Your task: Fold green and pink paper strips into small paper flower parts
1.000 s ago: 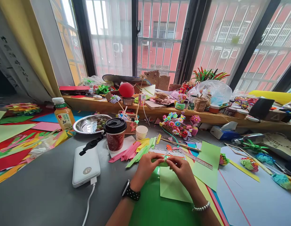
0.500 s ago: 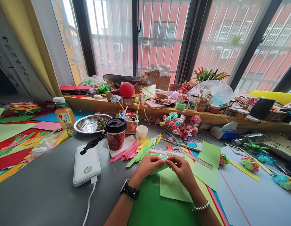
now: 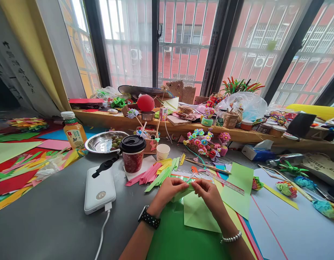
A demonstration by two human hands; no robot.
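Note:
My left hand [image 3: 167,191] and my right hand [image 3: 209,194] meet above the table, both pinching a small folded piece of light green paper [image 3: 183,194]. Fingers of both hands are closed on it. Under them lie a light green square sheet [image 3: 198,216] and a large dark green sheet [image 3: 178,238]. A black watch sits on my left wrist, a beaded bracelet on my right. Another light green sheet [image 3: 237,191] and a ruler [image 3: 223,182] lie just right of my hands.
A white power bank [image 3: 99,189] with a cable lies at the left. A red lidded cup [image 3: 132,153], a paper cup [image 3: 162,151], a metal bowl [image 3: 102,142] and a juice bottle [image 3: 72,131] stand behind. Coloured paper strips [image 3: 156,173], scissors [image 3: 194,172], paper flowers [image 3: 203,142] and a cluttered sill surround them.
My hands have kept working the small green piece; its folded edge has come down toward the left between my fingers. The view has shifted very slightly.

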